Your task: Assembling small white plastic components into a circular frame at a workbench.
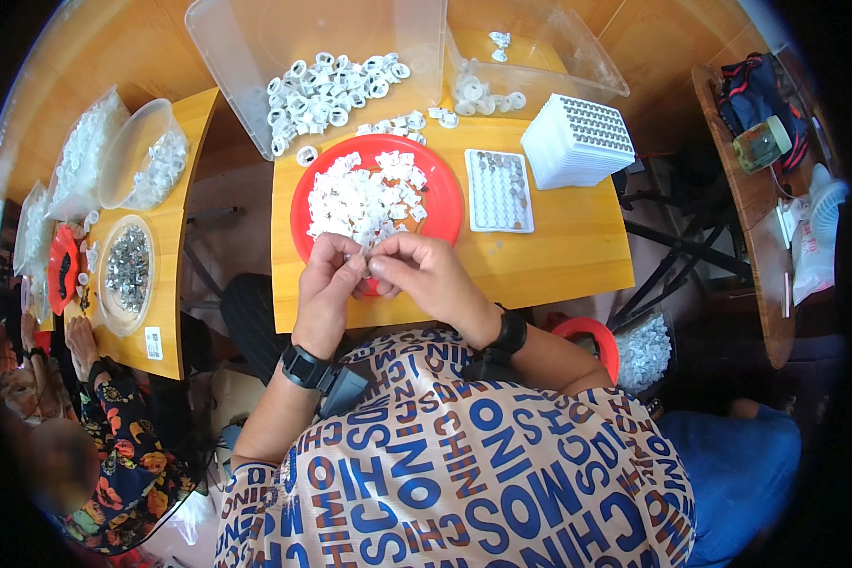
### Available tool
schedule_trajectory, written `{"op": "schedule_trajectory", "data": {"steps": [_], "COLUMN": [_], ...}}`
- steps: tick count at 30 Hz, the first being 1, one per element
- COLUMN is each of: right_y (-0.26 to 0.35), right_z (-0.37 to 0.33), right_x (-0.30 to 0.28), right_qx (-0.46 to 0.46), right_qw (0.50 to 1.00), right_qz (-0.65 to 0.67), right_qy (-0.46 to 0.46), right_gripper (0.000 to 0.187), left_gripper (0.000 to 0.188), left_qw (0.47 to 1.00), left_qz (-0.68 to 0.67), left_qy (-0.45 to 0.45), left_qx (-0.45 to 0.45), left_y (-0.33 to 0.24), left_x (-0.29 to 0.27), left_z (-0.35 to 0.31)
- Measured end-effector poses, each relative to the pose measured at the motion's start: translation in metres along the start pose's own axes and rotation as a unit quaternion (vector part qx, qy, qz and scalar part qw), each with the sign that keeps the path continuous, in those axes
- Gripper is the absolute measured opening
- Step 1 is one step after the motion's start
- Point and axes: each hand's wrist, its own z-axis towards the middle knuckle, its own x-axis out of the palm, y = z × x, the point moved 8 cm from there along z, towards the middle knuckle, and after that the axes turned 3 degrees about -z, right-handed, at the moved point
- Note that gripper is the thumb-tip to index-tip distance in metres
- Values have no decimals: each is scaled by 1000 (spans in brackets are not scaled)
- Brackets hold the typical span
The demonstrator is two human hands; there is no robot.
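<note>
My left hand (pixel 327 284) and my right hand (pixel 433 277) meet over the near edge of a round red plate (pixel 452 204). Thumb and fingertips of both are pinched together around a small piece, mostly hidden and too small to name. A heap of small white plastic parts (pixel 355 194) fills much of the plate. To its right lies a shallow white tray (pixel 500 227) with rows of small round pieces, several of them greyish. Beyond the plate, white ring-shaped plastic parts (pixel 331 95) spill from a tipped clear bin (pixel 227 57).
A stack of white trays (pixel 577 142) stands at the table's far right, before another clear bin (pixel 577 47). On the left table are a tub of metal parts (pixel 128 270) and a co-worker's hand (pixel 82 343). A red-rimmed container (pixel 601 331) sits low at right.
</note>
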Motion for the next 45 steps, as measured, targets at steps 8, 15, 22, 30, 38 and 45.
{"op": "schedule_trajectory", "data": {"steps": [8,15,22,30,38,45], "right_y": [-9,-4,55,108,144,162], "right_z": [12,9,-4,-23,-42,-49], "right_x": [-8,-23,-43,-27,4,22], "right_qx": [6,-6,-150,-259,-408,-467], "right_qw": [978,974,979,950,846,798], "right_qz": [198,212,82,-124,-314,-355], "right_qy": [-61,-72,-113,-122,-139,-136], "right_gripper": [17,17,14,11,16,16], "left_gripper": [11,7,21,26,21,22], "left_qw": [940,995,957,928,846,846], "left_qz": [328,90,-273,-337,-483,-485], "left_qy": [-5,1,94,159,223,220], "left_qx": [98,43,-20,5,-31,-8], "left_y": [-40,-32,-35,-47,-51,-62], "left_x": [29,27,34,44,52,49], "left_z": [27,36,34,29,25,21]}}
